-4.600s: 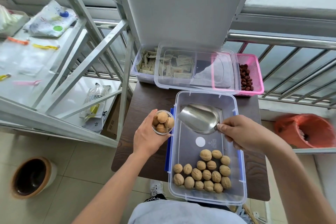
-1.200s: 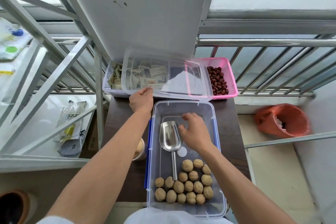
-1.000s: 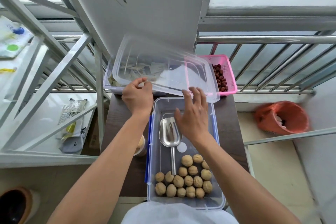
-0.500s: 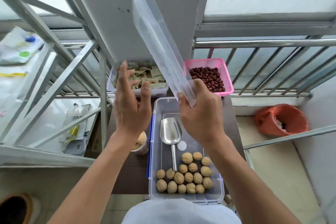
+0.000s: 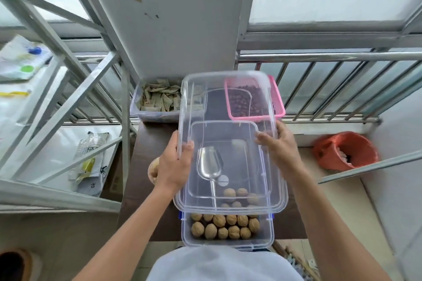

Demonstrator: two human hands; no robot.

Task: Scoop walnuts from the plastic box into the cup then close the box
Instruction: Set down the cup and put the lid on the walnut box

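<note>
A clear plastic lid [image 5: 228, 102] hovers flat above the clear plastic box [image 5: 267, 235], a little beyond it, so the near end of the box shows. My left hand [image 5: 174, 162] grips the lid's left edge and my right hand [image 5: 279, 148] grips its right edge. Several walnuts [image 5: 225, 227] lie at the near end of the box. A metal scoop [image 5: 209, 165] rests inside the box, seen through the lid. The cup [image 5: 153, 170] with walnuts stands on the dark table left of the box, mostly hidden behind my left hand.
A clear tub of paper packets [image 5: 157, 100] and a pink basket of red dates [image 5: 277, 98] stand at the table's [image 5: 141, 194] far edge. A metal railing [image 5: 331, 84] runs behind. An orange-lined bin [image 5: 344, 150] sits on the floor to the right.
The lid came off the far tubs, swung up on edge, and now lies flat in both hands over the walnut box. The scoop stayed in the box.
</note>
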